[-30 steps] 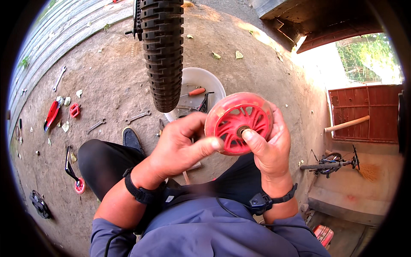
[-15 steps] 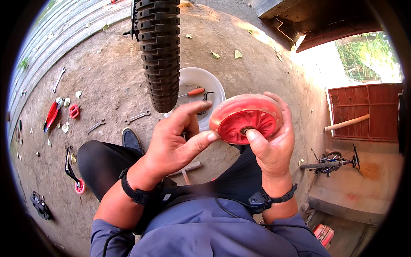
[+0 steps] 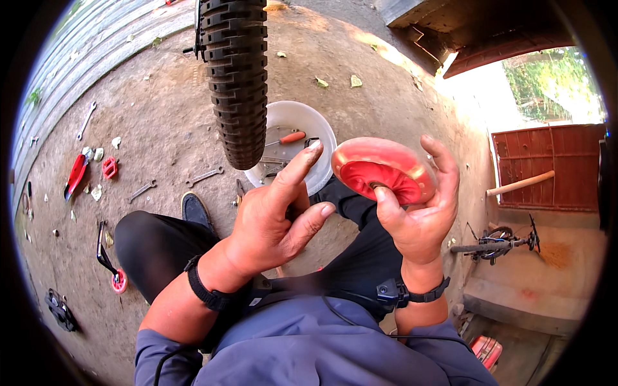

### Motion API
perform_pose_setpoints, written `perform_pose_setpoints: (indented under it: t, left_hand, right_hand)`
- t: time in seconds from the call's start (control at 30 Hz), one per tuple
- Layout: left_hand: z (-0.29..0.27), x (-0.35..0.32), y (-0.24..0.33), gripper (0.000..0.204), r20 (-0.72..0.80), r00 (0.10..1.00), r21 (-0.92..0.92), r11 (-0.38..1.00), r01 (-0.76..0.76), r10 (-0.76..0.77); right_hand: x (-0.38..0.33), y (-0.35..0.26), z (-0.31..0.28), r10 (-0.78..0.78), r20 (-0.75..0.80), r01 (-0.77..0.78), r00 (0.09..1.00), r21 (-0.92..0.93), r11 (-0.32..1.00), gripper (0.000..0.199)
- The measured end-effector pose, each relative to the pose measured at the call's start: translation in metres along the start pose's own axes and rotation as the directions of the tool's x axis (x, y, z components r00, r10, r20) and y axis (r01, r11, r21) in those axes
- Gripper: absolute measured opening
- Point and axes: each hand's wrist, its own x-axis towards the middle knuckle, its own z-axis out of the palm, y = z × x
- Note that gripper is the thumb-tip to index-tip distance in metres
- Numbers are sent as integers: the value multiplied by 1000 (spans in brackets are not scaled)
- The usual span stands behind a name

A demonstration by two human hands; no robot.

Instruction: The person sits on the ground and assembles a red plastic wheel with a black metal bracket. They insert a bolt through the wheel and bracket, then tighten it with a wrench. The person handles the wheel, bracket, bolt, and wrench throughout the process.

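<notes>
Held up at chest height in the right hand (image 3: 418, 219): a small red wheel (image 3: 383, 170), tilted nearly edge-on, thumb pressed at its hub, fingers curled round the far rim. Left hand (image 3: 273, 215) open and apart from it, clamped on nothing, index fingertip reaching close to the near rim; contact impossible to tell.

Risk, as a judgement: a one-handed pinch on a slick moulded disc, so a small twist of the wrist or a nudge from the left forefinger could tip it free. Hard packed ground below, with a leg in dark trousers (image 3: 154, 248) between. A roll away toward the scattered wrenches (image 3: 205, 175) far left of the hands also looks possible.

Wheel: glossy plastic, round, smooth pale-red tread, recessed spoked face, dark bore at centre. Just beyond the left fingertips, a white bowl (image 3: 318, 128), smooth-walled, holding an orange-handled tool (image 3: 286, 138). Further ahead, a knobby black tyre (image 3: 235, 77), deep rubber blocks. Dirt floor dusty, gritty.
</notes>
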Motion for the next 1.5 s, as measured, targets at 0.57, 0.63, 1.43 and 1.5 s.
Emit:
perform_pose_setpoints:
  t: [0.57,0.63,1.43,1.5]
  left_hand:
    - [-1,4,8,70,22,998,-23,998,52,-52]
    - [1,1,6,70,95,994,22,998,61,-62]
    - [3,3,7,68,-41,996,-59,995,-81,78]
    - [1,1,9,68,18,1000,3,1000,-11,11]
  right_hand:
    - [1,-5,1,-187,68,194,980,-115,974,79]
    - [1,-4,0,-215,60,222,975,-168,960,80]
    - [6,-8,3,-316,117,335,942,-241,911,80]
    - [7,-9,4,-329,115,347,937,-236,908,80]
